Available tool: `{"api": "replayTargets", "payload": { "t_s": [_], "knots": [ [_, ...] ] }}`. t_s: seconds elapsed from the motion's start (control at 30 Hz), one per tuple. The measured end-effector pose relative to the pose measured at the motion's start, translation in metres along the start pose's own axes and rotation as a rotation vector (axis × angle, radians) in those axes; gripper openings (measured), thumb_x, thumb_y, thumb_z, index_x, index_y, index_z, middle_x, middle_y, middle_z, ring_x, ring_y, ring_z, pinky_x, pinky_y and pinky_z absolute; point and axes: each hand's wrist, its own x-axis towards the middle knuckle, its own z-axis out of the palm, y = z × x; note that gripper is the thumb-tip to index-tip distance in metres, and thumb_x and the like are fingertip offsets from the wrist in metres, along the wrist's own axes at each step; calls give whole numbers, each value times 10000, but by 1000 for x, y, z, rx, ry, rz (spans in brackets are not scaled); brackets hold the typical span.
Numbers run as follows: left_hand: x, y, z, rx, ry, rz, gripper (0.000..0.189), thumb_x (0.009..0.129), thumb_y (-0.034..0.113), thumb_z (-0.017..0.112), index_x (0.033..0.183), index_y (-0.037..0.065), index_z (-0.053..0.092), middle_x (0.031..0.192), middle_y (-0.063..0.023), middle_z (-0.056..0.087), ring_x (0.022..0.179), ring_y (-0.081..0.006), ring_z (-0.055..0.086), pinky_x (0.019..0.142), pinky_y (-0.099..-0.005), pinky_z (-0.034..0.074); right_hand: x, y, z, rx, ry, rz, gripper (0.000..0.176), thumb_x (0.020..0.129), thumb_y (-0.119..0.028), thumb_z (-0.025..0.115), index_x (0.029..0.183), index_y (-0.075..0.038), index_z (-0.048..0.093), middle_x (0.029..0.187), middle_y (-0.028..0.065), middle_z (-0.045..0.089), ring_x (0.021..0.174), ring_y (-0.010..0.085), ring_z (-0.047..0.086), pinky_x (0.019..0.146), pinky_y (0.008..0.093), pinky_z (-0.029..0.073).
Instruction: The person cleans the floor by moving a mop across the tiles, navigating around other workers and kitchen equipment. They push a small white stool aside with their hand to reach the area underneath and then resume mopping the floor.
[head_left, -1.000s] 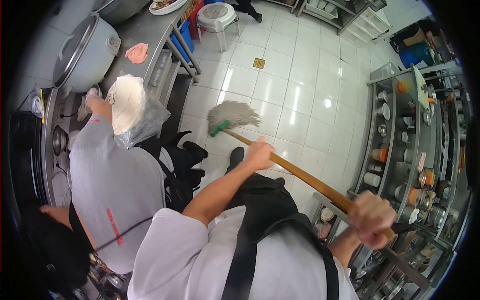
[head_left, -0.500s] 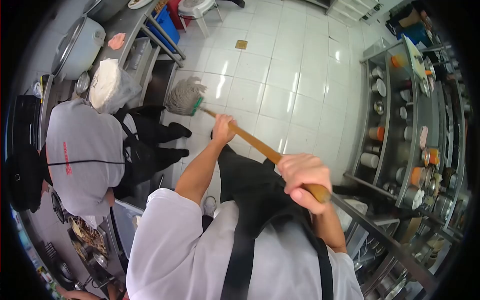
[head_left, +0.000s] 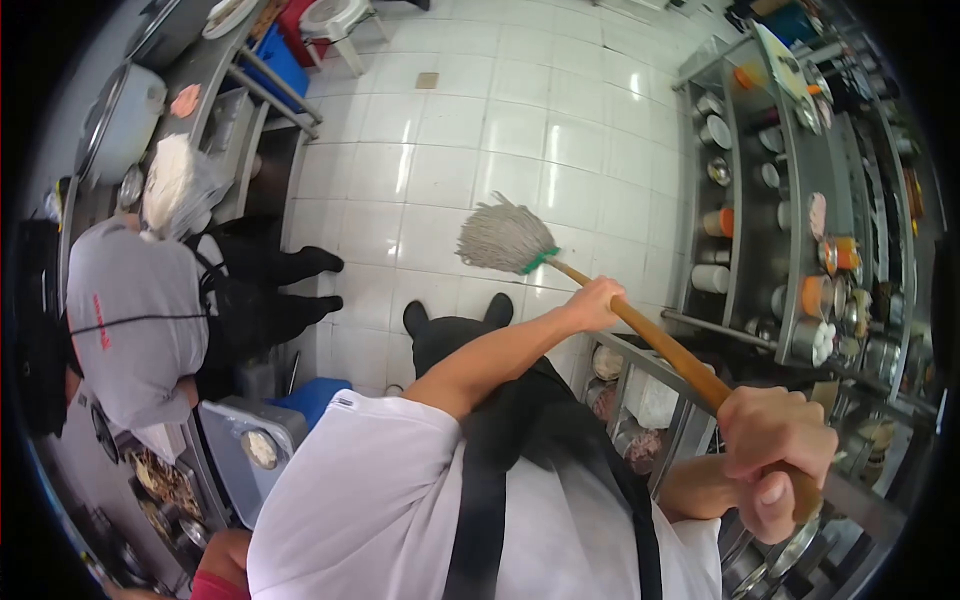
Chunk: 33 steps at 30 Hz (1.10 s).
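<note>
A mop with a grey string head [head_left: 508, 236] and a green clamp rests on the white tiled floor [head_left: 450, 130], ahead of my black shoes. Its wooden handle [head_left: 665, 345] slants down toward the lower right. My left hand [head_left: 597, 304] is wrapped round the handle's lower part, near the clamp. Around the top end of the handle, my right hand [head_left: 778, 450] is closed, with the thumb over the wood and the handle's tip showing below it.
At the left a person in a grey shirt [head_left: 135, 310] stands at a counter, black shoes near mine. Metal shelves [head_left: 738, 200] with pots and containers line the right side. A metal rack [head_left: 640, 350] is close by my right arm. A grey bin [head_left: 245, 480] stands lower left.
The mop head has swung from beside the left counter to the right across the floor. Both my hands have moved right with the handle, still gripping it. The view has shifted slightly.
</note>
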Motion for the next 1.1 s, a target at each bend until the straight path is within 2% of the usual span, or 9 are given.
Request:
{"api": "replayTargets", "payload": {
  "t_s": [0.2, 0.3, 0.47, 0.53, 0.63, 0.8, 0.93, 1.0, 1.1],
  "knots": [
    [21, 1, 62, 12, -423, -176, 75, 771, 148, 679, 781, 76, 659, 865, -148, 689, 899, -374, 659, 726, -501, 520, -33, 17, 36, -231, 288, 71, 373, 870, -288, 678, 658, 3, 580, 525, 47, 506, 442, 192, 459, 484, 341, 364],
    [5, -4, 69, 66, -307, -131, 77, 739, 153, 691, 787, 97, 669, 831, -137, 691, 882, -382, 672, 722, -505, 525, -47, 30, 50, -207, 220, 87, 377, 861, -302, 708, 663, -7, 580, 518, 38, 498, 443, 186, 466, 477, 342, 373],
    [-10, 40, 31, 284, -399, -91, 154, 757, 278, 724, 854, 161, 752, 826, -124, 723, 872, -363, 709, 754, -488, 554, -74, 4, 38, -246, 370, -64, 385, 921, -323, 668, 670, -61, 540, 503, -1, 481, 451, 200, 509, 507, 359, 445],
    [-17, 53, 12, 340, -423, -53, 165, 751, 310, 726, 839, 177, 766, 792, -122, 720, 843, -365, 710, 760, -489, 548, -80, -9, 35, -164, 357, -169, 367, 964, -279, 600, 683, -81, 472, 503, -22, 433, 370, 135, 383, 429, 309, 381],
    [-38, 54, -12, 406, -464, -17, 166, 731, 323, 728, 797, 177, 773, 739, -127, 710, 792, -371, 707, 782, -500, 532, -107, -19, 35, -39, 407, -210, 358, 970, -259, 584, 679, -91, 461, 501, -26, 426, 357, 105, 363, 407, 275, 355],
    [-91, 16, -85, 552, -463, -98, 183, 717, 317, 727, 770, 145, 758, 747, -128, 708, 791, -357, 701, 821, -509, 493, -124, 14, 92, -9, 605, -331, 360, 957, -260, 604, 669, -95, 464, 478, -30, 424, 349, 103, 367, 392, 270, 346],
    [-132, -33, -168, 691, -368, -126, 194, 769, 319, 719, 747, 127, 731, 772, -124, 699, 850, -340, 689, 803, -527, 478, -115, 61, 155, 250, 543, -317, 406, 920, -270, 652, 617, -81, 459, 485, 5, 479, 353, 139, 396, 400, 331, 365],
    [-151, -78, -205, 732, -235, -159, 193, 810, 302, 714, 832, 110, 721, 882, -133, 703, 909, -337, 677, 812, -550, 479, -101, 84, 185, 326, 476, -300, 331, 885, -207, 615, 612, -84, 475, 491, 11, 468, 392, 145, 388, 454, 324, 354],
    [-182, -108, -256, 709, -18, -418, 303, 810, 225, 751, 1080, 122, 659, 1206, -141, 627, 1113, -337, 626, 906, -530, 498, -107, 128, 224, 245, 404, -139, 294, 895, -225, 641, 724, 8, 591, 624, 104, 568, 580, 247, 541, 600, 388, 457]
  ]
}}
